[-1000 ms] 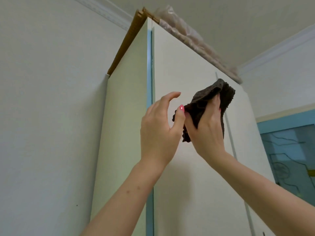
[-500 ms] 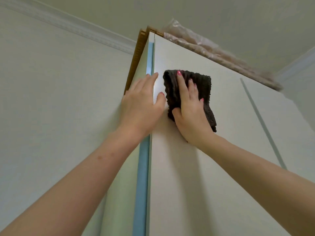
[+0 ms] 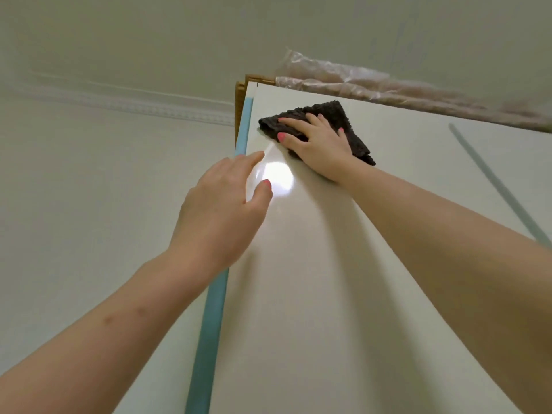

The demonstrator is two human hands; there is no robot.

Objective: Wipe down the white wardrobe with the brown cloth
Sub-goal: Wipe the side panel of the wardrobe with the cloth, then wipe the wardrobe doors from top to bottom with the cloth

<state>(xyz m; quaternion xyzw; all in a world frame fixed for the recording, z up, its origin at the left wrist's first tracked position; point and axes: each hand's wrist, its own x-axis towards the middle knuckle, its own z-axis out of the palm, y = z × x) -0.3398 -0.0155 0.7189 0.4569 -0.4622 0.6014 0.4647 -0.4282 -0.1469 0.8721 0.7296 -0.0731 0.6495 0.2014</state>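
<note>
Head view: right hand [image 3: 321, 144] presses flat, fingers spread, on the dark, nubbly, folded brown cloth [image 3: 337, 115] against the white wardrobe [image 3: 328, 264]; left hand [image 3: 222, 213] open.

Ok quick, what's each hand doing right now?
Left hand: open, holding nothing.
Right hand: open, fingers spread flat, pressing the brown cloth on the wardrobe.

The right hand [image 3: 321, 141] presses the brown cloth [image 3: 343, 121] flat on the wardrobe [image 3: 328, 294] door's top left corner, left hand [image 3: 221, 210] spread just below.
</note>
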